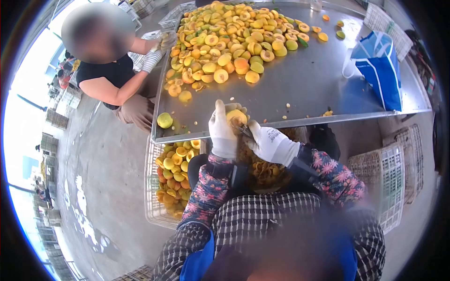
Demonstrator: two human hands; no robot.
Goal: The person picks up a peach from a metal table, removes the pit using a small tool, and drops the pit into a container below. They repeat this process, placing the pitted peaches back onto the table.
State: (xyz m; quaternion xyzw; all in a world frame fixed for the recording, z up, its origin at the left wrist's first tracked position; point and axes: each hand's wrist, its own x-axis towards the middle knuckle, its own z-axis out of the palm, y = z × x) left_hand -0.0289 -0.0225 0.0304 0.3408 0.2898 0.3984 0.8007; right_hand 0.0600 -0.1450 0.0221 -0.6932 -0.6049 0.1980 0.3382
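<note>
Here, gloved hands (248,133) pinch a cut fruit half (236,119), yellow-orange with a brownish hollow, and a dark tool (245,131).

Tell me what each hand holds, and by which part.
The left hand holds a cut fruit by its outer side. The right hand holds a dark tool by the end away from the fruit.
</note>
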